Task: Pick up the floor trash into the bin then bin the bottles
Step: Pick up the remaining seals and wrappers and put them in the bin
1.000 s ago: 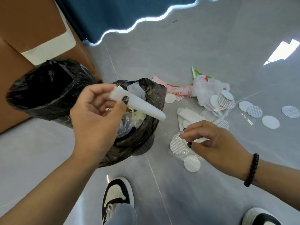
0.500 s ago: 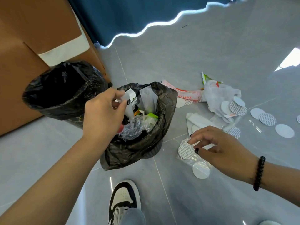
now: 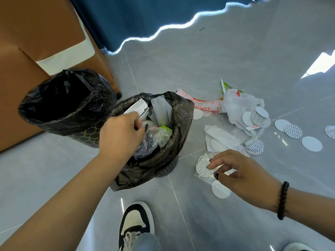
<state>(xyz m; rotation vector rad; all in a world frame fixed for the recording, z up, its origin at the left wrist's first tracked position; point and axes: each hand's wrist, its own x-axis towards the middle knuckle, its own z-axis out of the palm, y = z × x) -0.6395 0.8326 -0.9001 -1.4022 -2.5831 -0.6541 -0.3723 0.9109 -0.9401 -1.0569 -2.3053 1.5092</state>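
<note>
Glossy grey tiled floor, a dark blue curtain, brown furniture at left.

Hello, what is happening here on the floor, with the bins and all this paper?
A person is clearing floor trash. The left hand is down in the full bin, among the trash there. The right hand hovers with loosely curled fingers just above a round seal. Many white discs, a plastic bag and wrappers lie on the tiles. A second bin stands beside the first.
</note>
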